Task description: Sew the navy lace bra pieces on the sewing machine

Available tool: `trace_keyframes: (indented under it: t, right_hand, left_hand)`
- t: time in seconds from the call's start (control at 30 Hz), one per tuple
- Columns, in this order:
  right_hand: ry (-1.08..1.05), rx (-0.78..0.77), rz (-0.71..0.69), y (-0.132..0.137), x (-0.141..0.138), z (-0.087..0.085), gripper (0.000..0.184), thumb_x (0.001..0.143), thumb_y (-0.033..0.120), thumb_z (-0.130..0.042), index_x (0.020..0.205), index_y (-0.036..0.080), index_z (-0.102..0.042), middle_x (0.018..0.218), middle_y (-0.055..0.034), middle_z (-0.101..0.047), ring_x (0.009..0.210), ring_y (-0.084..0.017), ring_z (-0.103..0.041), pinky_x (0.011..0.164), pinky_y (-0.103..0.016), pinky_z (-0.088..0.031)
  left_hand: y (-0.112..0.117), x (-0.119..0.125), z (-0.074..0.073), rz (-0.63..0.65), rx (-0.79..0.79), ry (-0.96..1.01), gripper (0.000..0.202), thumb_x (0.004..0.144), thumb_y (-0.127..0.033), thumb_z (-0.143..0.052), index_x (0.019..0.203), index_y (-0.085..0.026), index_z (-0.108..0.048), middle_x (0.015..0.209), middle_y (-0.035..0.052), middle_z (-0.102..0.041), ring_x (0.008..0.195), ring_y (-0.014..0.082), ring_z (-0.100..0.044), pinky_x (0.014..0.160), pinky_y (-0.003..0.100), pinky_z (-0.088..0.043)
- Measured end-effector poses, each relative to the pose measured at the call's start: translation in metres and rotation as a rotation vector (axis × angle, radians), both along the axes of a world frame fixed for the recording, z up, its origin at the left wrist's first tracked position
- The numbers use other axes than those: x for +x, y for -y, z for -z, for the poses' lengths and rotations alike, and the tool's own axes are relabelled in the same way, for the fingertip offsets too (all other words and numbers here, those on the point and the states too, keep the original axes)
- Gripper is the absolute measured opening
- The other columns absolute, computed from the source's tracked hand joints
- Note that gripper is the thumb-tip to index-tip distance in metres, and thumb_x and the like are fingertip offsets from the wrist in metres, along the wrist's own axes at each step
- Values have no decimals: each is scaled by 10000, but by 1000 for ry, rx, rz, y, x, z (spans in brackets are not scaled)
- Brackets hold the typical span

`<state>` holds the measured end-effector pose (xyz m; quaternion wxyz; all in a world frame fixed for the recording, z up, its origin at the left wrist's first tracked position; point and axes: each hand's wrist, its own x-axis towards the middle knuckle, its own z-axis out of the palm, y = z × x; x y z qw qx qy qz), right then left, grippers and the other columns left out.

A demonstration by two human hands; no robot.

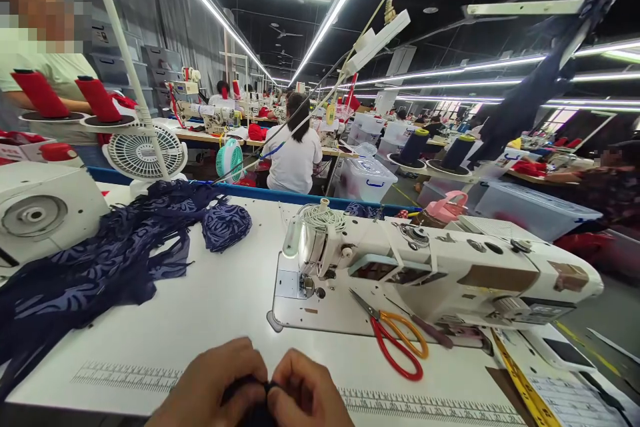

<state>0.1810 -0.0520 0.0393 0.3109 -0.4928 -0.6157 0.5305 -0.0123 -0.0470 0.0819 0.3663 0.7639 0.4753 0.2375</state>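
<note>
Both my hands sit at the near edge of the white table (210,307), pressed together. My left hand (213,383) and my right hand (307,393) are closed, pinching a small piece of dark navy fabric (250,392) between them; most of it is hidden by the fingers. A white sewing machine (425,267) stands just beyond my right hand. Scissors with red and orange handles (395,337) lie on its base. A heap of navy patterned fabric (110,260) lies on the table to the left of my hands.
A second sewing machine (40,213) and a small white fan (145,153) stand at the far left, with red thread cones (97,99) above. A yellow tape measure (520,383) lies at the right. Other workers sit at benches behind, one in a white shirt (294,157).
</note>
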Motion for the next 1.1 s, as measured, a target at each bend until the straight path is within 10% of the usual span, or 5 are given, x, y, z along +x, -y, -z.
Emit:
trace_keyframes:
  t: [0.13, 0.27, 0.73, 0.97, 1.1]
  right_hand:
    - [82, 19, 148, -67, -8, -3, 160, 868, 368, -451, 782, 235, -472, 576, 66, -530, 475, -133, -573, 444, -222, -441]
    - [317, 117, 190, -109, 17, 10, 153, 840, 281, -501, 698, 226, -497, 474, 56, -537, 398, -138, -545, 432, -222, -391]
    - [794, 1084, -41, -109, 69, 35, 491, 821, 56, -440, 1241, 232, -621, 1057, -73, -728, 878, -236, -676, 734, -315, -525]
    - [884, 1220, -27, -111, 74, 49, 403, 797, 97, -521, 1168, 193, -648, 989, -81, -744, 800, -234, -677, 674, -315, -522]
    - [870, 1233, 27, -110, 86, 62, 363, 865, 128, -517, 1197, 180, -652, 988, -96, -743, 810, -229, -692, 726, -322, -540]
  left_hand:
    - [-68, 21, -12, -173, 127, -252, 132, 851, -214, -558, 795, -237, -675, 849, -17, -676, 819, 185, -619, 707, 274, -377]
    - [-119, 54, 20, -208, 70, -282, 104, 826, -201, -613, 838, -224, -714, 920, 13, -728, 895, 220, -652, 716, 276, -391]
    - [-130, 68, 40, -221, 39, -336, 104, 849, -193, -612, 927, -229, -670, 955, 21, -728, 884, 234, -668, 729, 297, -451]
    - [-108, 53, 76, 52, 1012, -291, 302, 1034, -300, -429, 1171, -153, -654, 1147, 37, -739, 1031, 194, -650, 1166, 366, -259]
    - [-115, 48, 81, 52, 1061, -262, 263, 1022, -270, -461, 1104, -186, -697, 1103, 6, -754, 944, 174, -670, 1232, 448, -174]
